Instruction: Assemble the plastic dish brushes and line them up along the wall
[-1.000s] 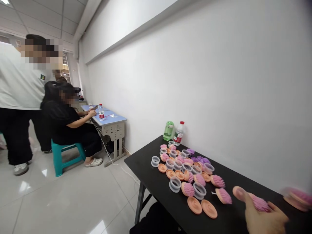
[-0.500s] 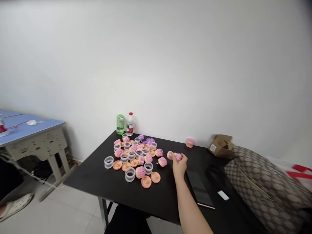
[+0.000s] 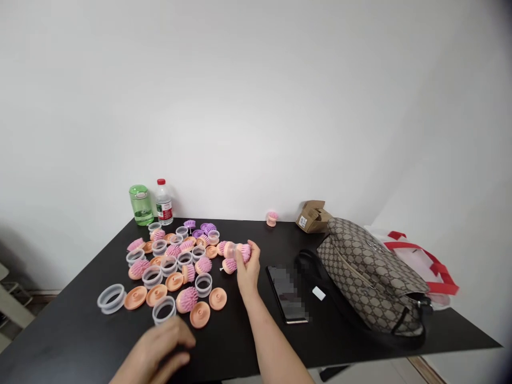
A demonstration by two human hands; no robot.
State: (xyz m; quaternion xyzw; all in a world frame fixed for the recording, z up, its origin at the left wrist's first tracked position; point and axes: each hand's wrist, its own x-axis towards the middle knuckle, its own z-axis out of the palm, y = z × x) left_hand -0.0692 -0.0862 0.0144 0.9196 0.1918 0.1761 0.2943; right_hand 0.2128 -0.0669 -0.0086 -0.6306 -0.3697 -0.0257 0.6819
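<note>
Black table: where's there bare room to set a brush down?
Bare tabletop lies between the lone pink brush, the phone and the right hand. Another patch sits front left, past the clear ring. The pile of brushes, rings and orange discs is crowded.

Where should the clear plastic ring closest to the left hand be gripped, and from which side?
Pinch the clear plastic ring across its near rim, coming from above on the near side, by the left hand. It seems to lie flat on the black table, so its wall is upright for the fingers, and a pink-bristled brush and peach disc crowd its right.
</note>
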